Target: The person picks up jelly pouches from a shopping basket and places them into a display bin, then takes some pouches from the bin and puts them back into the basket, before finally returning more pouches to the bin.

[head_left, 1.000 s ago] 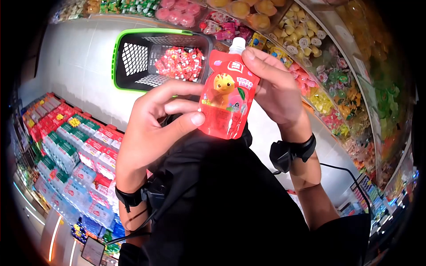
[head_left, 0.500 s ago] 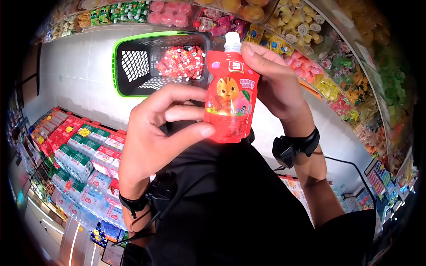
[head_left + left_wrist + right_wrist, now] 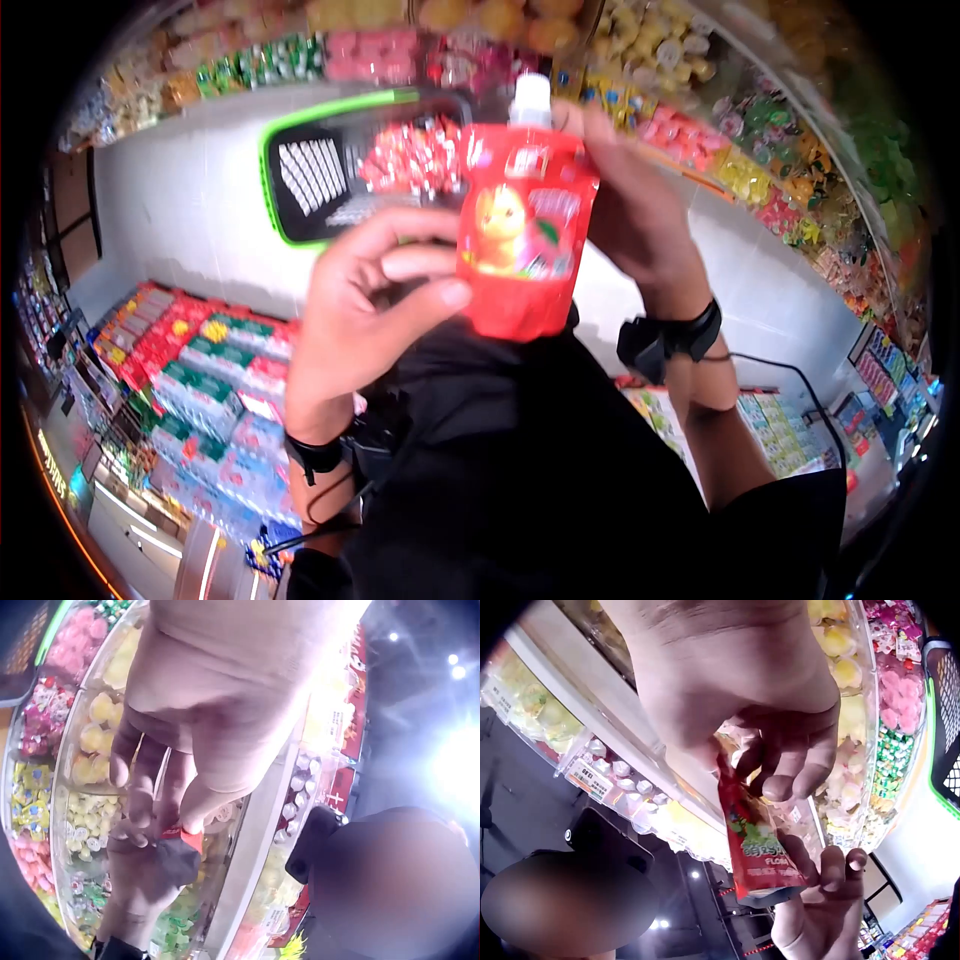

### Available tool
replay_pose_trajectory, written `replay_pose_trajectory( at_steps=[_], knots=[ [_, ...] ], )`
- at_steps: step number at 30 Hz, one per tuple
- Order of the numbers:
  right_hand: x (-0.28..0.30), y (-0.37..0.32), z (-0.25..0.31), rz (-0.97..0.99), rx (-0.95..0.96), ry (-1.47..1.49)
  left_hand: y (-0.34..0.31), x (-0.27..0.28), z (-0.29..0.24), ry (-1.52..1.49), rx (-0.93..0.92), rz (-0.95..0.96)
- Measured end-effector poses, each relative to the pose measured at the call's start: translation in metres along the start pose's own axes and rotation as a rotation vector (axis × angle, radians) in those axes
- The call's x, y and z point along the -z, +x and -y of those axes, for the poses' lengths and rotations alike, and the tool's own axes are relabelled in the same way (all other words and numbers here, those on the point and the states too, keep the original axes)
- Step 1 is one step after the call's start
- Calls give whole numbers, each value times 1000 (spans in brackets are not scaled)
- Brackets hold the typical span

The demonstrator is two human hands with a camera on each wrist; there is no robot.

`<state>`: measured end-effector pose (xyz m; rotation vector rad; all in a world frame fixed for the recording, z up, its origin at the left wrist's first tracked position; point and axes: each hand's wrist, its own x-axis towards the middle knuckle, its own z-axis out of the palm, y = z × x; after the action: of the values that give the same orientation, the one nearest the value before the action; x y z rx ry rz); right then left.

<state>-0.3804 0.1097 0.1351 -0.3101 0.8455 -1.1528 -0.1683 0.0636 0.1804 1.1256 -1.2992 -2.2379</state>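
Note:
A red pouch (image 3: pixel 522 235) with a white spout cap and a yellow cartoon figure is held upright between the two hands in the head view. The left hand (image 3: pixel 375 300) pinches its lower left edge between thumb and fingers. At the upper right edge, just beside the cap, the right hand (image 3: pixel 640 200) grips it. Seen in the right wrist view, the pouch (image 3: pixel 757 847) shows its narrow side, with the right hand (image 3: pixel 742 697) on its upper end. The left wrist view has only a small part of the pouch (image 3: pixel 180 851), by the left hand's (image 3: pixel 217 697) thumb tip.
A black basket with a green rim (image 3: pixel 268 185) holds red-wrapped pieces (image 3: pixel 412 158) and stands on the pale floor (image 3: pixel 180 210). Bins of wrapped sweets (image 3: pixel 680 135) curve along the top and right. Stacked drink packs (image 3: pixel 215 390) stand at the left.
The view has shifted, with basket and drink packs appearing lower in it. The pouch now sits slightly lower and faces more squarely forward; both hands keep hold of it.

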Motion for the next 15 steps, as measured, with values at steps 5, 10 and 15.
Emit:
replay_pose_trajectory(
  at_steps=[5, 10, 15],
  knots=[
    [-24, -12, 37, 259, 270, -220, 13, 7, -14, -166, 81, 187],
    [-66, -28, 90, -30, 610, -760, 38, 2, -97, 247, -213, 220],
    [-119, -76, 181, -305, 998, -1093, 24, -37, -215, 528, -647, 359]
  ],
)
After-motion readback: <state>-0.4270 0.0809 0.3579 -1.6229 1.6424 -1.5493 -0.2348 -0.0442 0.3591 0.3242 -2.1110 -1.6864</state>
